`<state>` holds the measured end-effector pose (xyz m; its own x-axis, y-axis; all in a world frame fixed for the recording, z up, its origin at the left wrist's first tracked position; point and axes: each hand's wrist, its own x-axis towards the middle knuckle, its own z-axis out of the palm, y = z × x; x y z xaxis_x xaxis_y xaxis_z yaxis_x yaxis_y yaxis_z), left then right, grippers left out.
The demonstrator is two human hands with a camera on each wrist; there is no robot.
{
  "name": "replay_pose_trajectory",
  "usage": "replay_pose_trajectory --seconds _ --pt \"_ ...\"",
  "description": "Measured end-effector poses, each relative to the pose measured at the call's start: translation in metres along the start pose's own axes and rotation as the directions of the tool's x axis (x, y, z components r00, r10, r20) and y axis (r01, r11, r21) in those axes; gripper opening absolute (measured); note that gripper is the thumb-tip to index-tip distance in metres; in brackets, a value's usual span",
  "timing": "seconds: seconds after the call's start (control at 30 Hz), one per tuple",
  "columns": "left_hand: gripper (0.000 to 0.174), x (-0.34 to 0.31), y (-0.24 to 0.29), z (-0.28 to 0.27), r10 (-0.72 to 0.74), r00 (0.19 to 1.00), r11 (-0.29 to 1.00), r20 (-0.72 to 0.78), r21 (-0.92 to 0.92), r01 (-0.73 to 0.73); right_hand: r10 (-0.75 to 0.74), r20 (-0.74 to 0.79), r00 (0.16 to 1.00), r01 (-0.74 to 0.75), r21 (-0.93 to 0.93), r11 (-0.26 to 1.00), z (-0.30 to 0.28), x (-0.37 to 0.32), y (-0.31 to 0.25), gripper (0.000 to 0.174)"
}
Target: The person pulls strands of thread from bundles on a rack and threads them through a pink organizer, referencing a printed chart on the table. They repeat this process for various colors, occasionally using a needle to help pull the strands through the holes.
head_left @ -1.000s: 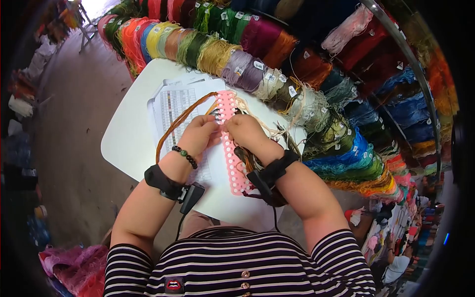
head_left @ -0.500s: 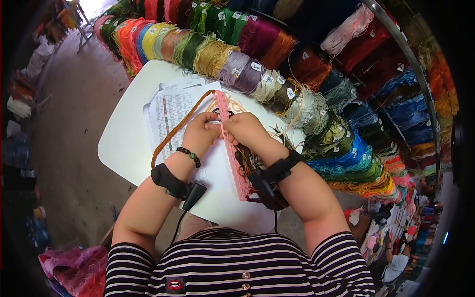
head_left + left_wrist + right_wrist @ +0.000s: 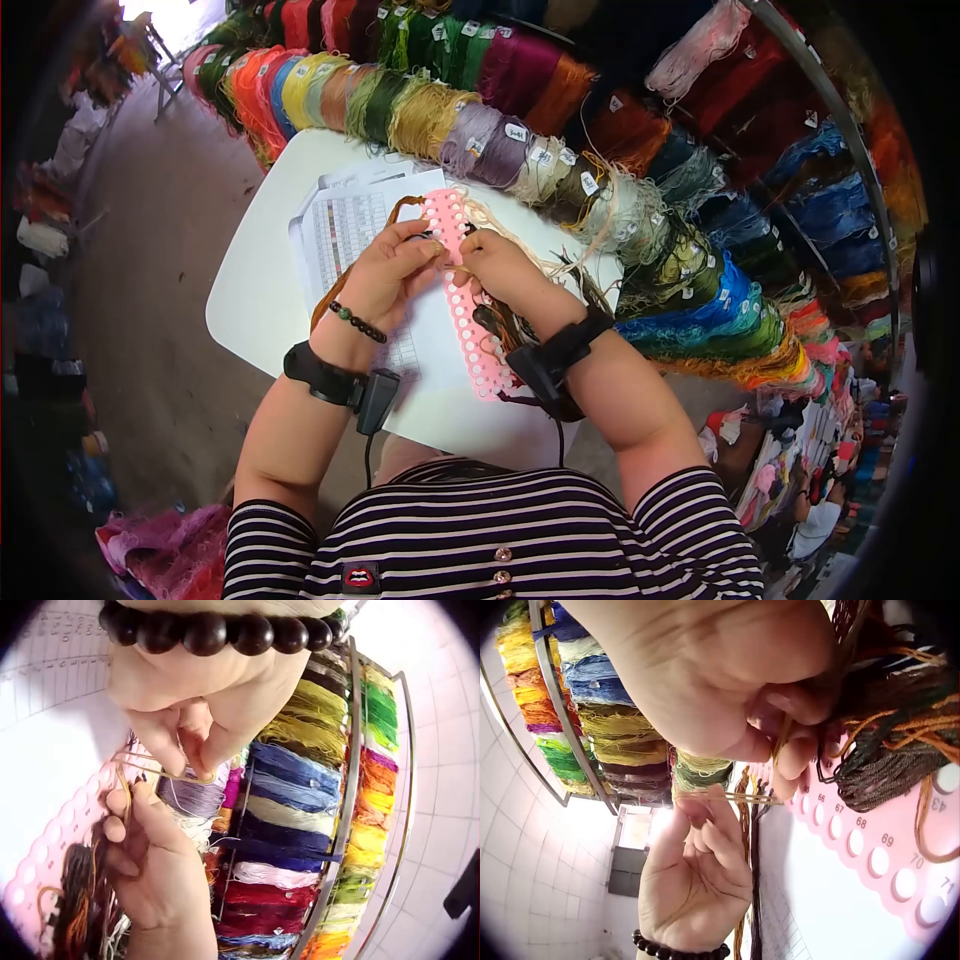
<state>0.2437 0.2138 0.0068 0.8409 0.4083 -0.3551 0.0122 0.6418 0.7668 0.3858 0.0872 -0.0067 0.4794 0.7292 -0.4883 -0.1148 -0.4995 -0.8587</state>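
Note:
A pink thread holder card [image 3: 472, 345] with numbered round holes along its edges lies between my hands in the head view. My left hand [image 3: 385, 275] pinches a thin golden-tan thread [image 3: 176, 777], looped at the fingertips, off the card's left side. The thread runs taut across to my right hand [image 3: 500, 270], whose thumb and fingers pinch its other part at the card's edge. Dark brown and orange thread bundles [image 3: 885, 765] hang from the card beside my right hand. An orange-brown hank [image 3: 328, 300] trails from the card's far end past my left wrist.
A white table [image 3: 262, 245] stands below, with printed chart sheets [image 3: 340, 225] under the card. Racks of labelled, coloured thread skeins [image 3: 425, 115] run along the table's far and right sides. Pink and purple fibre [image 3: 165, 545] lies at lower left.
The card tipped onto its edge, then turned back to show its face. My left hand has drawn a little to the left, away from my right hand, with the thread between them.

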Motion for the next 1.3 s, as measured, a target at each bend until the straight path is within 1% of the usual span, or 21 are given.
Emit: replay_pose_trajectory --seconds 0.07,0.17,0.27,0.33,0.4,0.5,0.53,0.57,0.6,0.67,0.7,0.77,0.8,0.87,0.9,0.97,1.0,1.07,1.13,1.27,1.3 --pt "0.036 0.001 -0.003 -0.001 0.005 0.999 1.0 0.044 0.018 -0.006 0.041 -0.004 0.999 -0.04 0.033 0.999 0.0 0.0 -0.001 0.015" --pt "0.038 -0.001 -0.004 0.011 -0.027 0.999 0.982 -0.029 0.186 0.031 0.072 0.09 0.993 -0.087 0.17 0.982 -0.01 -0.008 -0.011 0.013" --pt "0.042 0.015 -0.031 0.001 0.093 0.991 0.964 0.098 0.241 -0.115 0.09 0.176 0.98 -0.17 0.518 0.838 -0.018 -0.001 0.002 0.012" --pt "0.043 0.019 -0.035 -0.001 0.125 0.982 0.892 0.14 0.417 -0.173 0.098 0.175 0.98 -0.171 0.471 0.865 -0.019 -0.001 0.002 0.013" --pt "0.038 0.024 -0.036 -0.013 0.191 0.963 0.691 0.19 0.671 -0.269 0.088 0.156 0.984 -0.14 0.368 0.919 -0.015 -0.002 0.0 0.015" --pt "0.027 0.016 -0.003 -0.022 0.483 0.873 0.439 -0.071 0.882 -0.171 0.065 0.098 0.993 -0.071 0.054 0.996 -0.006 -0.004 -0.006 0.015" --pt "0.02 0.019 0.001 -0.037 0.416 0.895 0.665 -0.158 0.724 -0.181 0.061 0.09 0.994 -0.064 0.028 0.998 -0.005 -0.004 -0.007 0.017" --pt "0.023 0.011 0.016 -0.041 0.335 0.909 0.805 -0.249 0.577 -0.138 0.057 0.081 0.995 -0.058 0.001 0.998 -0.005 -0.005 -0.008 0.019" --pt "0.027 -0.007 0.043 -0.04 0.225 0.936 0.867 -0.269 0.494 -0.067 0.055 0.074 0.996 -0.054 -0.025 0.998 -0.004 -0.005 -0.009 0.021" --pt "0.03 -0.03 0.08 -0.06 0.288 0.902 0.914 -0.321 0.375 -0.158 0.05 0.045 0.998 -0.05 -0.009 0.999 -0.004 -0.002 -0.004 0.025" --pt "0.032 -0.031 0.097 -0.103 0.362 0.908 0.918 -0.21 0.252 -0.308 0.048 0.032 0.998 -0.048 -0.002 0.999 -0.003 -0.001 -0.002 0.027" --pt "0.037 -0.049 0.135 -0.153 0.508 0.833 0.859 -0.218 0.05 -0.51 0.042 0.023 0.999 -0.042 0.004 0.999 -0.002 -0.001 -0.001 0.028" --pt "0.049 -0.06 0.144 -0.146 0.568 0.701 0.805 -0.43 0.116 -0.581 0.039 0.016 0.999 -0.039 0.006 0.999 -0.002 -0.003 -0.001 0.029" --pt "0.055 -0.077 0.145 -0.164 0.429 0.586 0.894 -0.687 0.229 -0.386 -0.016 -0.02 1.0 0.018 0.067 0.998 -0.002 -0.009 0.001 0.026" --pt "0.056 -0.092 0.124 -0.165 0.482 0.627 0.873 -0.612 0.4 -0.281 -0.045 -0.042 0.998 0.049 0.095 0.994 -0.001 -0.014 0.002 0.024" --pt "0.053 -0.114 0.069 -0.155 0.555 0.739 0.664 -0.383 0.739 -0.116 -0.219 -0.122 0.968 0.196 -0.179 0.964 -0.008 -0.037 0.006 0.022" --pt "0.05 -0.119 0.045 -0.156 0.557 0.799 0.474 -0.229 0.877 -0.079 -0.309 -0.138 0.941 0.254 -0.317 0.914 -0.01 -0.05 0.006 0.021" --pt "0.047 -0.138 0.032 -0.099 0.484 0.874 -0.019 0.041 0.999 -0.037 -0.327 -0.133 0.935 0.232 -0.468 0.853 -0.006 -0.078 0.004 0.026" --pt "0.043 -0.15 0.016 -0.07 0.472 0.88 -0.146 0.049 0.989 0.023 -0.374 -0.099 0.922 0.248 -0.592 0.767 0.0 -0.095 0.011 0.03" --pt "0.02 -0.153 0.004 -0.079 0.436 0.899 -0.056 0.046 0.998 -0.024 -0.546 -0.092 0.833 0.28 -0.781 0.558 0.009 -0.095 0.031 0.043" --pt "0.013 -0.152 0.005 -0.081 0.398 0.917 0.0 0.021 1.0 -0.023 -0.514 -0.107 0.851 0.269 -0.752 0.602 0.01 -0.095 0.031 0.045"
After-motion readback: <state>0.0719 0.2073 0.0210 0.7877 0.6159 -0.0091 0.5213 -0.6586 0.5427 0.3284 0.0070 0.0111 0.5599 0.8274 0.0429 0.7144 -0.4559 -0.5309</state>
